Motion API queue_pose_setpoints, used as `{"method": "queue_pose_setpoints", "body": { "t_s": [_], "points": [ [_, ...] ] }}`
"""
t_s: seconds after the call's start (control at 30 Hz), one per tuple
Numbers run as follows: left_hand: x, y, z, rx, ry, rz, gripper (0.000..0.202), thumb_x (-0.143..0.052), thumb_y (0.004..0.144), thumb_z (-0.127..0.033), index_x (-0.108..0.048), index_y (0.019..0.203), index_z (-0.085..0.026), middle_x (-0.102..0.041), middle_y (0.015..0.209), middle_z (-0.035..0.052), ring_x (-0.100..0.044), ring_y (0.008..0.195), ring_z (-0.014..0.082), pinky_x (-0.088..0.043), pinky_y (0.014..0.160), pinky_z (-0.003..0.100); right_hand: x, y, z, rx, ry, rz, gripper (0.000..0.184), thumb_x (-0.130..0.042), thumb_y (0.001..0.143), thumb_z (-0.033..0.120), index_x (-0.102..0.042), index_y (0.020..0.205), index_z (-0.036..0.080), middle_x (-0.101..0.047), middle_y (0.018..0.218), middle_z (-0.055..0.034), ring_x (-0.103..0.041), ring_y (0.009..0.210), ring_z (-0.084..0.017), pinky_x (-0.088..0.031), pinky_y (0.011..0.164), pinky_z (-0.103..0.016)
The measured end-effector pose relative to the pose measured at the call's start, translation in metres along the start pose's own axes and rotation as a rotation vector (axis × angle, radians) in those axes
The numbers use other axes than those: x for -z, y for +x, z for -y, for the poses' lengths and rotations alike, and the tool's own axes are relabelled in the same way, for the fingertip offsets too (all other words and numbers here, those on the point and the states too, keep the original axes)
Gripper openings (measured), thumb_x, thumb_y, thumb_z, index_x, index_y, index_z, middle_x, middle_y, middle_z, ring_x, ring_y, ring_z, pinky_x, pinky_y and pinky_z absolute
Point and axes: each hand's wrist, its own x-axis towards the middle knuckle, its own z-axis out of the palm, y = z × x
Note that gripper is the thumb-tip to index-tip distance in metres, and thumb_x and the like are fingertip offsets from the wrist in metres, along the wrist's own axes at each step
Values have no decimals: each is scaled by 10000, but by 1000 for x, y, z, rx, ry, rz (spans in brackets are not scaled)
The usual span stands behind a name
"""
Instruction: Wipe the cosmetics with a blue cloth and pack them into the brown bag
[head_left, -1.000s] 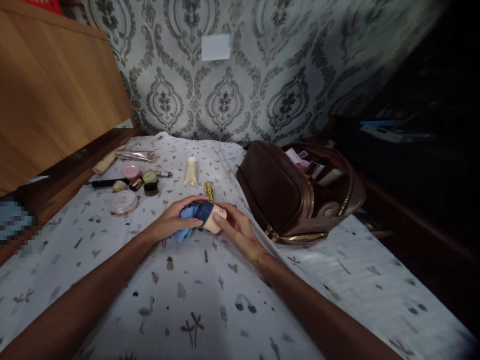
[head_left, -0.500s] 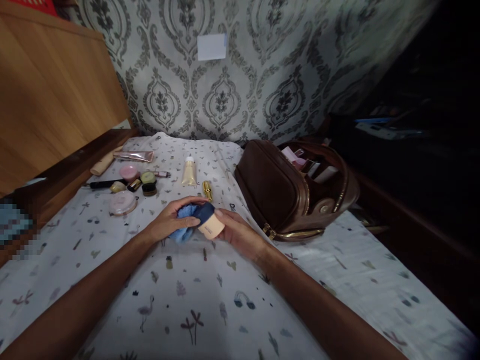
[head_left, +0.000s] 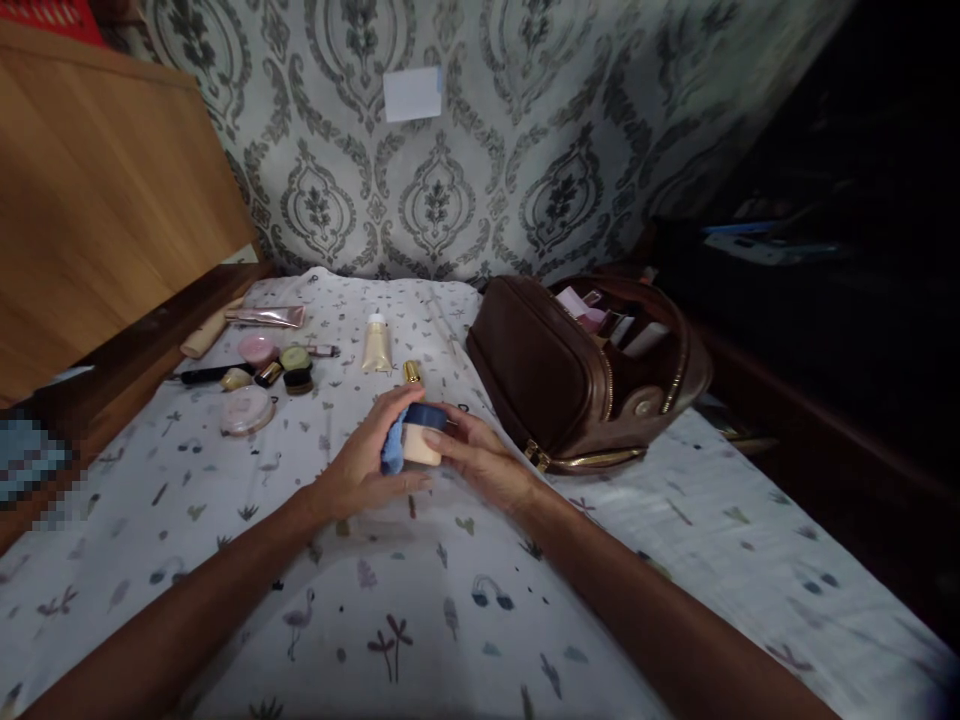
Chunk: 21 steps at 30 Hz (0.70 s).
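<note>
Between my two hands is a small cosmetic jar (head_left: 421,446) with a cream body and a dark blue lid, held upright above the printed sheet. My right hand (head_left: 484,458) grips it from the right, thumb across its front. My left hand (head_left: 373,450) cups a blue cloth (head_left: 392,446) against the jar's left side, thumb low and fingers behind. Just beyond my left fingertips is a gold-capped item (head_left: 411,371), its lower part hidden. Farther back a cream tube with a white cap (head_left: 377,346) stands on the sheet.
A brown cosmetic bag (head_left: 570,375) stands open at the right with items inside. At the left lie a round pink compact (head_left: 247,410), a pink jar (head_left: 258,350), a green-topped jar (head_left: 295,357), a shiny pink tube (head_left: 267,316) and a beige tube (head_left: 206,332). A wooden cabinet (head_left: 112,200) borders the left.
The jar has turned from tilted to upright. My left hand has shifted from its lid to its left side with the cloth, and my right thumb now lies across its front.
</note>
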Motion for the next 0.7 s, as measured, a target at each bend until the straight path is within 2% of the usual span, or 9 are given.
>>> {"method": "queue_pose_setpoints", "body": {
  "t_s": [0.1, 0.23, 0.33, 0.43, 0.53, 0.6, 0.7],
  "points": [
    [0, 0, 2, -35, 92, -3, 634, -652, 912, -420, -435, 1480, -240, -409, 1579, 123, -343, 1484, 293, -298, 1218, 440, 1, 0, 1, -12, 83, -36, 526, -826, 726, 485, -641, 1126, 197, -719, 1103, -85, -688, 998, -223, -564, 885, -358],
    [1, 1, 0, 43, 85, -78, 477, -575, 963, -411, -548, 1402, -226, -572, 1463, 100, -512, 1372, 267, -409, 1148, 387, 3, 0, 4, -32, 180, -40, 519, -849, 707, 439, -636, 1107, 185, -717, 1095, -76, -690, 974, -204, -576, 860, -323],
    [1, 1, -3, 80, 52, -124, 455, -575, 964, -422, -578, 1372, -221, -614, 1418, 90, -577, 1301, 255, -459, 1092, 354, 3, 0, 6, -65, 191, -12, 516, -854, 704, 423, -620, 1106, 199, -704, 1087, -63, -687, 928, -192, -603, 777, -310],
    [0, 0, -4, 83, 9, -187, 421, -526, 991, -423, -577, 1355, -216, -612, 1415, 84, -560, 1314, 247, -440, 1111, 364, 1, -1, 7, -47, 176, -12, 599, -856, 697, 415, -577, 1206, 266, -672, 1137, -35, -681, 914, -187, -623, 717, -318],
    [-3, -2, -6, 59, 46, -279, 426, -455, 1022, -410, -520, 1396, -216, -563, 1464, 92, -498, 1378, 247, -390, 1161, 393, -2, -1, 3, 14, 116, -82, 618, -844, 706, 417, -555, 1236, 284, -644, 1170, -30, -679, 956, -191, -629, 792, -349],
    [-6, -4, -8, -1, 122, -239, 458, -433, 1031, -387, -443, 1463, -238, -479, 1541, 95, -429, 1435, 255, -351, 1193, 413, -4, -1, 0, 55, 53, -134, 605, -821, 730, 422, -534, 1242, 276, -640, 1168, -36, -676, 982, -197, -614, 862, -377],
    [-9, -7, -8, -168, 263, -48, 526, -473, 1014, -358, -363, 1520, -268, -395, 1599, 98, -318, 1500, 280, -264, 1239, 466, -4, 0, -5, 140, -81, -113, 610, -749, 790, 418, -478, 1315, 269, -619, 1245, -58, -645, 1089, -212, -553, 986, -419]
  ]
}}
